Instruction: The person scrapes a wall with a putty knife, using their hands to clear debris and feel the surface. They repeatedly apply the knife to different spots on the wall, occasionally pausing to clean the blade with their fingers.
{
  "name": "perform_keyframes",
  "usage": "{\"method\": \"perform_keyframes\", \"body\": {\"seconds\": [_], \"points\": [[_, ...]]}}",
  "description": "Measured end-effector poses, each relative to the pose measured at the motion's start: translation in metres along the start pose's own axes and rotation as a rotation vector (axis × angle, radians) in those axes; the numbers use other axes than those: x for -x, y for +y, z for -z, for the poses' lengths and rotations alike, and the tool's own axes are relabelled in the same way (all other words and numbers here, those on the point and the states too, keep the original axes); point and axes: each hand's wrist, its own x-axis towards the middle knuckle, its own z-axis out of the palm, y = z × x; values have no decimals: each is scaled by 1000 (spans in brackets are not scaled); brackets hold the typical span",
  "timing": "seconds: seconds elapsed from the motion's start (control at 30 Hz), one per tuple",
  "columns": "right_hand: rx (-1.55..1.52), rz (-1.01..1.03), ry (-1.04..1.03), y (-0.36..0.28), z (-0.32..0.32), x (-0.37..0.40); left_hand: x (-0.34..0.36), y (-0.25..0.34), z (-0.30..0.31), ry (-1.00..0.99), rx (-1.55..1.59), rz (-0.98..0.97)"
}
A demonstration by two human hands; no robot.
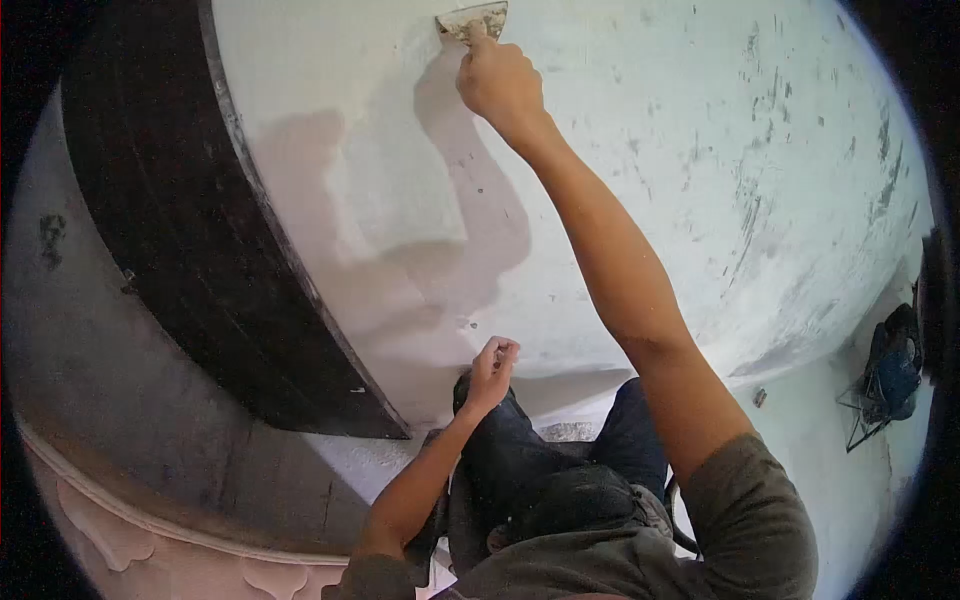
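Note:
At the top of the view, my right hand [503,88] is closed around the handle of a putty knife [478,18]. The knife's wide, stained blade lies at the pale wall [400,190], which has grey scuffs to the right and a few small dark spots lower down. Down by my knee, my left hand [490,372] is held with its fingers curled in. Whether anything small sits inside those fingers I cannot make out. Shadows of my arm and body fall across the wall.
A dark panel [190,190] borders the wall on the left, with grey surface beyond it. I am seated, my legs [520,450] close to the wall. On the right floor stand a dark bag-like bundle on a thin frame [890,375] and a small brownish piece [760,398].

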Motion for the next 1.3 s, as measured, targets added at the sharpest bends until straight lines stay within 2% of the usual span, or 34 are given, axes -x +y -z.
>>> {"method": "perform_keyframes", "body": {"seconds": [0.23, 0.33, 0.53, 0.67, 0.73, 0.83, 0.93, 1.17, 1.23, 1.3], "points": [[20, 42, 27, 6, -5, -7, -2, 0, 1, 8, 20, -79], [25, 26, 51, 4, -6, -4, 2, 4, -1, 10, -10, -14], [42, 97, -19, 8, 5, -8, -3, 2, 1, 28, -26, -59], [76, 27, -14, 1, 5, -9, 1, -1, 4, -7, -43, -3], [53, -16, -104, 3, 13, 0, 1, 0, 2, -20, -23, 2], [80, 66, -49, 11, 14, -7, -5, -3, 3, 10, 0, -65], [58, 45, 51, 10, 6, -13, -1, -4, 6, -24, -14, -10], [76, 75, 54, 21, 7, -13, -2, -2, 4, -7, -21, -39], [41, 103, 185, 23, 5, -20, 3, 2, 5, -22, -33, -36], [-71, 110, 131, 28, 10, -16, 1, 5, 4, -5, -50, -12]]}}
